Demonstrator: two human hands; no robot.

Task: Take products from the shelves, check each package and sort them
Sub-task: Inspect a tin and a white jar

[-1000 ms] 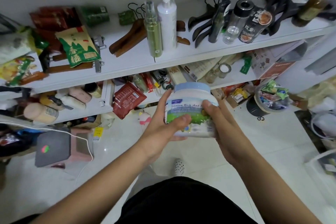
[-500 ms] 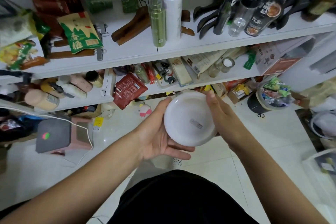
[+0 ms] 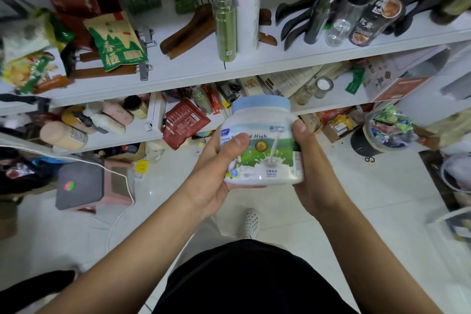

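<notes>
Hands: left hand and right hand meet at about waist height over the white floor, each taking one flank of the jar.
Left grip: thumb laid across the front label, fingers curled under the base. Probably the hand carrying the weight.
Right grip: thumb pressed on the upper right shoulder, the rest wrapped behind and out of sight. Reads as the steadying or turning hand.
Jar: white plastic jar, clamped between both palms in mid-air in front of the shelves, touching nothing else.
Axis: long axis runs base to lid, near upright, the top tipped slightly away from the wearer. Blue lid points up and toward the shelves; the printed front faces the camera.
Why so: label turned to the eyes suits the checking step. Judged mid-inspection, not yet sorted.
Lower shelf: lower shelf crowded. Red pouch overhangs its front edge, to the left of the jar in view.
Upper shelf: upper shelf carries a white pump bottle and a green spray bottle, upright and touching. Wooden hangers lie flat beside them.
</notes>
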